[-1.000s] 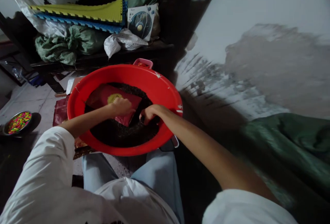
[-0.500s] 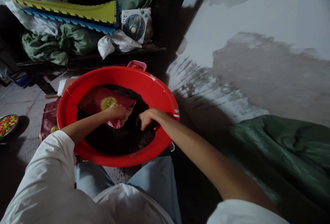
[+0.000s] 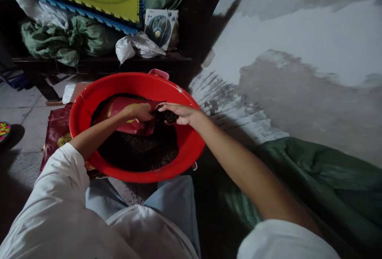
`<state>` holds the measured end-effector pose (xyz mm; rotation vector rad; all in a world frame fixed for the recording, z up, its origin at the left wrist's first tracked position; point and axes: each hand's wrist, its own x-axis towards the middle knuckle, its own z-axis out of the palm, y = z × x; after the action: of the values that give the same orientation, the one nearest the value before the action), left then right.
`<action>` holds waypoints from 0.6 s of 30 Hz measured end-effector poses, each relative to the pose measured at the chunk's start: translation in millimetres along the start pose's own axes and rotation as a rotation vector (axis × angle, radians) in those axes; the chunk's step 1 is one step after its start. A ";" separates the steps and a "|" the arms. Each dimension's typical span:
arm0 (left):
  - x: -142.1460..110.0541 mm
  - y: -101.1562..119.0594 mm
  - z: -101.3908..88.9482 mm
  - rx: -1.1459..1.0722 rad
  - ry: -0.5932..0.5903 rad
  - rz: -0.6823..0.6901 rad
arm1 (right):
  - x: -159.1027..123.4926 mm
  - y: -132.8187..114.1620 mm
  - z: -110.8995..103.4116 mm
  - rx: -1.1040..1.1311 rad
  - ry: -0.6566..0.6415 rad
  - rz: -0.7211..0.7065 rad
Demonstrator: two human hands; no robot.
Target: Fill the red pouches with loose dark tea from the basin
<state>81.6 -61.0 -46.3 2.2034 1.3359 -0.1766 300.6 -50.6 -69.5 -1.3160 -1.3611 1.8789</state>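
Observation:
A large red plastic basin (image 3: 143,176) stands in front of my knees, holding a mass of small dark seeds (image 3: 134,151). Inside it lies a dark red printed bag (image 3: 115,108) with a yellow label. My left hand (image 3: 140,112) is closed on the bag's right end, at its mouth. Close to that mouth, my right hand (image 3: 182,115) is cupped palm up around a heap of dark seeds (image 3: 170,116). The bag's opening is partly hidden by my hands.
Beside the basin on the left lie more dark red bags (image 3: 55,127). Far left is a bowl of colourful pieces (image 3: 4,131). A dark bench (image 3: 98,63) behind holds sacks, foam mats (image 3: 89,2) and a fan (image 3: 159,30). A green sack (image 3: 313,175) lies right, by the wall.
My right hand has risen from the seeds with a handful and turned palm up beside the bag's mouth. The bag now lies flatter in my left hand. The view has shifted slightly.

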 end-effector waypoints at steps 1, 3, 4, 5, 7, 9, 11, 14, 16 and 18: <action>-2.0 1.8 -1.2 -0.043 0.014 -0.008 | 1.2 0.2 3.4 0.021 0.044 0.019; -5.9 4.7 -4.2 -0.066 0.104 -0.022 | 3.2 1.9 8.4 0.036 0.104 0.055; -7.6 5.8 -5.8 -0.044 0.160 -0.026 | 3.9 2.9 10.0 0.033 0.133 0.069; -9.2 6.8 -7.2 -0.014 0.209 -0.027 | 4.6 4.0 11.0 0.023 0.159 0.082; -11.9 9.1 -8.9 0.035 0.278 -0.021 | 6.1 5.6 12.3 0.003 0.192 0.100; -14.4 12.5 -8.7 0.042 0.316 0.004 | 8.4 6.5 14.3 0.004 0.198 0.086; -16.8 17.2 -6.7 -0.021 0.313 0.053 | 11.6 6.5 18.2 0.020 0.222 0.025; -19.8 24.7 -3.3 -0.204 0.282 0.120 | 16.5 3.1 26.1 0.000 0.281 -0.133; -20.7 27.7 -3.1 -0.323 0.317 0.134 | 18.1 -3.9 30.1 -0.061 0.256 -0.201; -19.8 27.4 -5.7 -0.430 0.409 0.142 | 17.2 -16.0 31.8 -0.173 0.179 -0.232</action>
<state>94.2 -83.2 -23.3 2.0081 1.2653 0.5907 262.4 -44.9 -60.8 -1.3094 -1.5357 1.4820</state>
